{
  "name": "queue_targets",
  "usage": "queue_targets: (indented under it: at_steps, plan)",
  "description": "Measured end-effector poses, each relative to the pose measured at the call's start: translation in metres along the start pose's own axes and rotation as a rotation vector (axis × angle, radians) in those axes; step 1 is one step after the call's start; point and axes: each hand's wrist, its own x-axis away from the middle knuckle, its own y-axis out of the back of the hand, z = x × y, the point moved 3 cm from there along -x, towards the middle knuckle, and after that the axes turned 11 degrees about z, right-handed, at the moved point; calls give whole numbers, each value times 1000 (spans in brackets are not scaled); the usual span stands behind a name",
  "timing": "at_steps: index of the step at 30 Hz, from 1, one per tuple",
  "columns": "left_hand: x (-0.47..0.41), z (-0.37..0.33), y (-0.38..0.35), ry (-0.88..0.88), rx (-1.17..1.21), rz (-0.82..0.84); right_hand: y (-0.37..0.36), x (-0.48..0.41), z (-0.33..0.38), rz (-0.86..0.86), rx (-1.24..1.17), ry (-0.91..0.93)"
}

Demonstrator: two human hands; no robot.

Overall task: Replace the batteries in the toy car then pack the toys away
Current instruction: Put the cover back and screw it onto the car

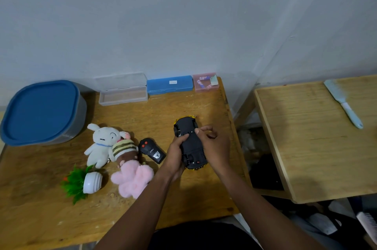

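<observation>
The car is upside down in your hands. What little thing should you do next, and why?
Probably pry the underside open to reach the old batteries. The toy car lies belly-up, the left hand grips its side, and the right hand pinches at the middle of the underside, which looks closed.

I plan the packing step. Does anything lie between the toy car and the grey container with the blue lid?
Yes. The black remote and the plush toys lie between the toy car, gripped by the left hand and right hand, and the container. Its blue lid is on.
</observation>
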Motion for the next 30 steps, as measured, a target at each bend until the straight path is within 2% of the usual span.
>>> queue_targets:
  at_steps: [6, 9, 13, 15, 18, 20, 22, 30]
  plan:
    - [-2, 1, 7, 19, 28, -55, 28, -4, -7, -111, 384, -20]
    - [-1, 3, 10, 13, 31, -46, 35, -4, -21, -40, 651, -103]
    - [1, 6, 13, 6, 19, -20, 35, 5, -31, 83, 773, -69]
    - [4, 4, 13, -7, 0, 3, 32, 9, -28, 101, 769, -39]
    - [8, -1, 18, -54, -68, -5, 26, 17, -6, 67, 495, -47]
    - [10, -6, 23, -85, -115, -32, 19, 23, 15, 57, 313, 22]
    - [13, -13, 28, -105, -145, -75, 15, 30, 37, 74, 241, 105]
    - [26, -32, 40, -179, -165, -126, -10, 48, 67, 275, 490, 404]
